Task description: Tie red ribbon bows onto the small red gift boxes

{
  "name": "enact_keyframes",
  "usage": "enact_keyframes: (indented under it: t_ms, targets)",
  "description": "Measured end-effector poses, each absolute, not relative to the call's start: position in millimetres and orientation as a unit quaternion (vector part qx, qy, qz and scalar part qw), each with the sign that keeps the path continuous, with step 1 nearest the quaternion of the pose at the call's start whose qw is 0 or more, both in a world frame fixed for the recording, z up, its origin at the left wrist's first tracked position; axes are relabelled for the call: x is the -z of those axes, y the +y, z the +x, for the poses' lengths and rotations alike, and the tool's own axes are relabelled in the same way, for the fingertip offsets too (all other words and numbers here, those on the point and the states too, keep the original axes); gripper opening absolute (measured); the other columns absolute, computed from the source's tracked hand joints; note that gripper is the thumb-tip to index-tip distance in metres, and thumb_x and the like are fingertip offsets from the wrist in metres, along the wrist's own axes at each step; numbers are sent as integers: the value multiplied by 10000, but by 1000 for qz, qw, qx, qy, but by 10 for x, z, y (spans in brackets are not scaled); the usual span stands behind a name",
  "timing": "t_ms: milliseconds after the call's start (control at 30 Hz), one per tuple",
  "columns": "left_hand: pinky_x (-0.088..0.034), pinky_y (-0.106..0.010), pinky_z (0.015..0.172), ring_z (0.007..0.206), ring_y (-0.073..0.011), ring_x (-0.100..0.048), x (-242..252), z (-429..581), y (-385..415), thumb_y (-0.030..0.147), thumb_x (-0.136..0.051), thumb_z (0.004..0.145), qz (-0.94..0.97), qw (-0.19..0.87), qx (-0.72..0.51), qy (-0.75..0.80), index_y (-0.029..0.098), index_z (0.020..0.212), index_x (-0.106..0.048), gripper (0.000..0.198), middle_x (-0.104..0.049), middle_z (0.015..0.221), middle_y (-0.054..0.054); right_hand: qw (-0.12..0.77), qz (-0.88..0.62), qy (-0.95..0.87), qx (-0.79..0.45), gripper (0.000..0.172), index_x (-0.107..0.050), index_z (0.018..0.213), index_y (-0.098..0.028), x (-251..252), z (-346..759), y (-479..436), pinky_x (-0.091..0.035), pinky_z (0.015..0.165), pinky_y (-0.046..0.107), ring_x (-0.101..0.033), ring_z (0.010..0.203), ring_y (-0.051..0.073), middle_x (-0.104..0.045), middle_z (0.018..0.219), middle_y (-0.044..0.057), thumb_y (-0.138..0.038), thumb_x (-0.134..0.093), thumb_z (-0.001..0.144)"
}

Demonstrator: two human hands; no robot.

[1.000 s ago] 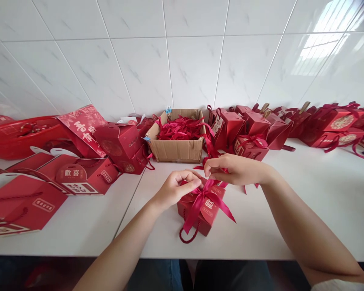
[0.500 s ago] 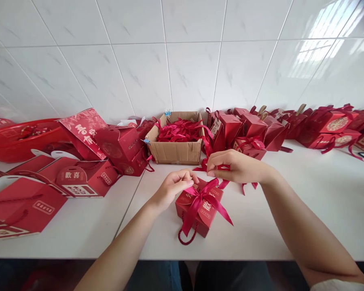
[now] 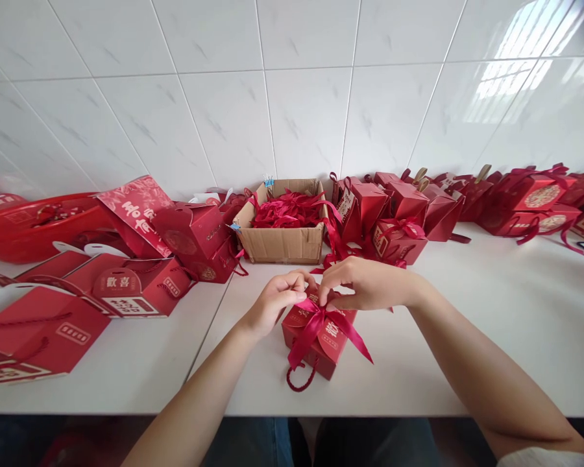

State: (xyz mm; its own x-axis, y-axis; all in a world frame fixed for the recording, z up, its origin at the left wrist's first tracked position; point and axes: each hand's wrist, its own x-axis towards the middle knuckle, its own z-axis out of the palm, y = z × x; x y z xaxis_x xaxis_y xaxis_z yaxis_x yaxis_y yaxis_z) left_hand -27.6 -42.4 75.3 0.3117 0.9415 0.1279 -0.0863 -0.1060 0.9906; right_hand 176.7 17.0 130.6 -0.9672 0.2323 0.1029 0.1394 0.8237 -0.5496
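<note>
A small red gift box stands on the white table in front of me, with a red rope handle hanging off its front. A red satin ribbon is knotted on top of it, its two tails trailing down and to the right. My left hand pinches the ribbon at the left of the knot. My right hand pinches the ribbon at the right of the knot. The fingertips of both hands almost meet over the box.
An open cardboard box full of red ribbons stands behind the gift box. Several finished red boxes line the wall at the right. Flat and half-folded red boxes lie at the left, beside a red tray.
My right hand has come down and leftward from the loose ribbon to the knot. Both hands have closed in over the top of the box.
</note>
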Motion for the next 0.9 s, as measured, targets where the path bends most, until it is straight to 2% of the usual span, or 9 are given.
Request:
enact_keyframes:
  t_ms: [133,233,367,467,633,900]
  targets:
    - [-369,-261,783,831,-151,-503,-734,-285,-421,224,-559,698,587,566,-462,349,153,578,-377,229,-527,873,-39,82,-109,-947,-290,199,-676,995,-180,-1321,1786,167,-405,623,205,-587,723,96,-686,858,8,-133,-586,825]
    - [-379,-268,788,820,-152,-514,-741,-276,-420,238,-542,716,581,577,-461,342,155,582,-375,230,-533,849,-38,83,-95,-947,-297,216,-687,1013,-189,-1314,1786,171,-420,664,208,-601,764,100,-699,910,15,-129,-569,842]
    - [-391,-268,782,822,-156,-524,-745,-255,-425,276,-556,731,579,573,-463,349,155,576,-363,275,-529,834,-36,94,-91,-949,-287,142,-713,912,-180,-1284,1739,151,-410,649,224,-591,715,110,-698,832,26,-248,-599,861]
    - [-386,-260,760,812,-147,-516,-738,-248,-429,286,-598,728,587,563,-458,359,157,580,-347,318,-537,842,-32,126,-133,-949,-257,174,-701,801,-165,-1260,1671,94,-370,589,225,-541,622,97,-667,735,16,-327,-646,831]
    - [-379,-252,734,789,-131,-495,-718,-253,-426,282,-624,722,590,556,-463,359,162,583,-328,348,-535,849,-27,118,-179,-949,-230,158,-659,692,-153,-1247,1598,7,-338,564,218,-523,616,87,-647,729,8,-267,-668,802]
    - [-368,-240,696,749,-110,-476,-683,-252,-398,259,-613,737,586,554,-460,372,144,531,-356,348,-496,854,-21,100,-155,-962,-202,172,-605,650,-156,-1245,1614,7,-312,547,215,-484,599,79,-598,674,-11,-224,-639,805]
